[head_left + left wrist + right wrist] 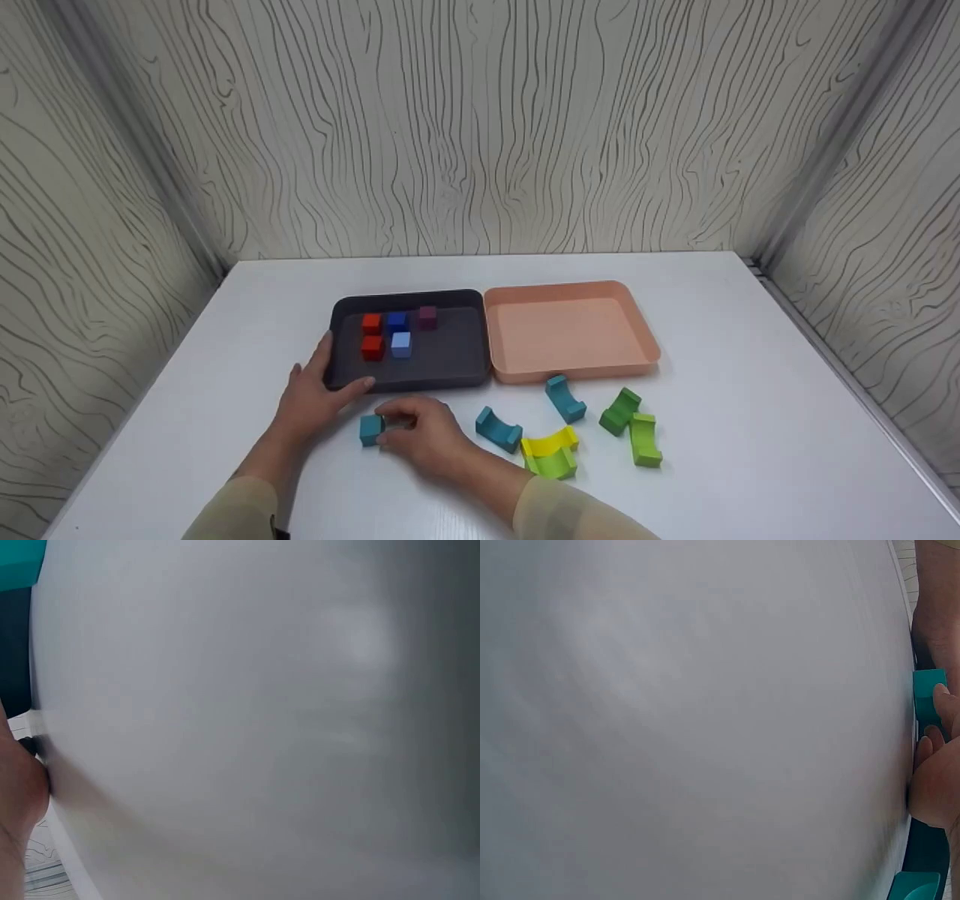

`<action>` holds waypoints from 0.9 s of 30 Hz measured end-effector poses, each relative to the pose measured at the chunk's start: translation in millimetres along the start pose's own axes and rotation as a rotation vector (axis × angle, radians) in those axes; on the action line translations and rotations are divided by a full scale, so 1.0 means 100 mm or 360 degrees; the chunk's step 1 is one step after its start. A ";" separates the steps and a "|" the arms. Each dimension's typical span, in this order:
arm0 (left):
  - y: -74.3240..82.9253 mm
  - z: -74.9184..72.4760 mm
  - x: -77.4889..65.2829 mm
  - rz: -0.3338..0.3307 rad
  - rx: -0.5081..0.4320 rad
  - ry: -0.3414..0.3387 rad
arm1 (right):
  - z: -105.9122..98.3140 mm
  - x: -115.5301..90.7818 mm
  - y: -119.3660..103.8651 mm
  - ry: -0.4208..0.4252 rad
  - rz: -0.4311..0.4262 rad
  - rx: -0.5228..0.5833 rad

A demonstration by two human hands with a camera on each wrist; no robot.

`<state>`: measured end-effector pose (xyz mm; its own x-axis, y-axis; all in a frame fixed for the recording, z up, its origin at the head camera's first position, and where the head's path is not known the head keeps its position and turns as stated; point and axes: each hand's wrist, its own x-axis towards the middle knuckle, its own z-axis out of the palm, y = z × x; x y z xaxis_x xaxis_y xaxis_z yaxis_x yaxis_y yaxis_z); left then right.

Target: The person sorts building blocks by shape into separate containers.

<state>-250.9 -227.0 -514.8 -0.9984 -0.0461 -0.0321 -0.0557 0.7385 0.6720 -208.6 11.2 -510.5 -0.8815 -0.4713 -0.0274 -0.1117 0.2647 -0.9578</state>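
Observation:
A teal cube point(371, 430) lies on the white table in front of the dark tray point(450, 379). My right hand point(429, 439) pinches its right side between thumb and index finger. In the right wrist view, the thumb lies against the same teal cube point(928, 694). My left hand point(309, 397) rests at the tray's front left corner, fingers stretched along the left side and thumb along the front. Inside the dark tray are two red cubes point(372, 348), a blue cube point(397, 322), a light blue cube point(401, 345) and a purple cube point(427, 318).
A pink tray point(570, 330) adjoins the dark tray on the right. Curved blocks lie in front of it: teal ones point(499, 430), a yellow one point(550, 442), a dark green one point(620, 411) and light green ones point(645, 441). Patterned walls border the table.

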 end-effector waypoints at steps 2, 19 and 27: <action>0.00 0.00 0.01 0.0015 0.0006 0.0005 | 0.01 0.00 0.00 0.0011 -0.0023 0.0006; -0.05 0.01 0.05 0.0049 -0.0019 0.0009 | -0.02 0.00 -0.02 -0.0029 0.0017 0.0060; -0.05 0.03 0.04 0.0043 -0.0020 0.0016 | -0.02 0.00 0.00 -0.0017 -0.0003 0.0084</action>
<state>-254.9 -229.2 -520.1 -0.9994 -0.0329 -0.0062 -0.0283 0.7310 0.6818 -209.5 12.6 -510.1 -0.8762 -0.4810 -0.0286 -0.0886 0.2192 -0.9716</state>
